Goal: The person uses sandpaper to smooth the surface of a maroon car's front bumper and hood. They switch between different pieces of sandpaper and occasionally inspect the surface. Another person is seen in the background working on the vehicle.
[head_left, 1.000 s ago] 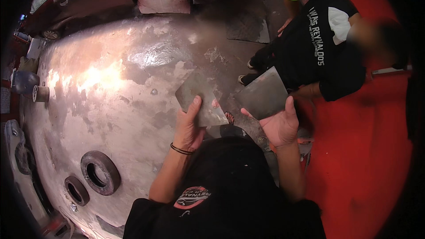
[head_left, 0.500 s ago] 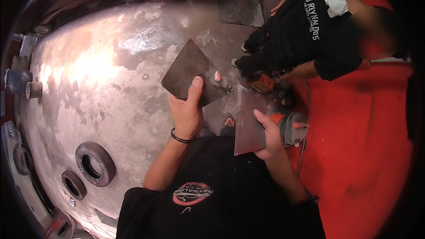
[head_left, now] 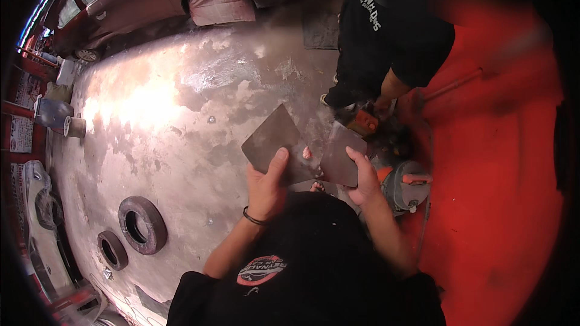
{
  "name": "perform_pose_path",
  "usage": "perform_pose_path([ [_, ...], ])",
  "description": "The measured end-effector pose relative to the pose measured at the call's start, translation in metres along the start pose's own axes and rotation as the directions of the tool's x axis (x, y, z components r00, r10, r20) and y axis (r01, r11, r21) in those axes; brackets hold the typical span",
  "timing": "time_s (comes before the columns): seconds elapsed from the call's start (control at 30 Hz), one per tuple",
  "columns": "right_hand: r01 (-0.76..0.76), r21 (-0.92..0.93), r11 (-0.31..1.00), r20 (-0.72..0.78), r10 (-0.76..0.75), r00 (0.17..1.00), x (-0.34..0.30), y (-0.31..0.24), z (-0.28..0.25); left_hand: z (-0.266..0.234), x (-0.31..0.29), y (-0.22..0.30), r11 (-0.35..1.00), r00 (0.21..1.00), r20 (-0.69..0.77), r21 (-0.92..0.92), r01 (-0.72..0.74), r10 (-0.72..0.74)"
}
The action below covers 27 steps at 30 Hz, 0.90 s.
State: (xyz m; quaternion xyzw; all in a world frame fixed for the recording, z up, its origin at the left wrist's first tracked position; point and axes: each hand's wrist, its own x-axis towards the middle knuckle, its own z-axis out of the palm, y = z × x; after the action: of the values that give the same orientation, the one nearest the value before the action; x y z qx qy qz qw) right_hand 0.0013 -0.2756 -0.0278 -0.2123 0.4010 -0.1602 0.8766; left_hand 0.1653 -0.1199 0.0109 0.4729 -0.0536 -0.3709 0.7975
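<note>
In the middle of the frame you have two thin, flat plates: the dark left plate (head_left: 272, 145), its corner pointing up, and the greyish right plate (head_left: 343, 156), tilted beside it. A small pinkish lump (head_left: 307, 153) sits near the right-hand side of the left plate, close to the gap between the two. Their near edges come together just below it; whether they touch, you cannot tell from this view.

Your left hand (head_left: 264, 192) has its fingers clamped on the left plate, thumb on top; a dark bracelet (head_left: 254, 217) circles that wrist. Your right hand (head_left: 365, 182) has its fingers clamped on the right plate, thumb across its face.

Below the plates your black shirt (head_left: 302, 253) fills the lower middle. Right of your right hand stands a grey machine (head_left: 403, 188) with orange parts. At upper right a co-worker (head_left: 396, 30) in black leans in. Two tires (head_left: 143, 225) lie on the blotchy floor (head_left: 199, 163) at lower left, and a dark car (head_left: 133, 9) spans the upper left.
</note>
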Motion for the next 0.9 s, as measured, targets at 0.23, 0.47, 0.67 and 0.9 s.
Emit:
perform_pose_path([
  [0.23,0.261,-0.2,0.944,0.168,-0.23,0.959,-0.007,0.031,-0.08,0.026,-0.059,-0.021,0.998,0.985,-0.173,0.06,0.001,0.01],
  [0.47,0.401,-0.252,0.88,0.538,-0.218,0.815,-0.042,0.04,-0.05,0.008,-0.098,-0.028,0.984,0.963,-0.25,0.166,-0.063,0.104],
  [0.67,0.693,-0.181,0.698,0.768,-0.341,0.543,-0.072,0.053,-0.032,0.008,-0.105,-0.027,0.991,0.971,-0.234,0.134,-0.023,0.054],
  [0.9,0.846,-0.301,0.439,0.796,-0.372,0.477,-0.075,0.037,-0.027,0.011,-0.097,-0.029,0.999,0.985,-0.173,0.034,0.029,-0.023],
])
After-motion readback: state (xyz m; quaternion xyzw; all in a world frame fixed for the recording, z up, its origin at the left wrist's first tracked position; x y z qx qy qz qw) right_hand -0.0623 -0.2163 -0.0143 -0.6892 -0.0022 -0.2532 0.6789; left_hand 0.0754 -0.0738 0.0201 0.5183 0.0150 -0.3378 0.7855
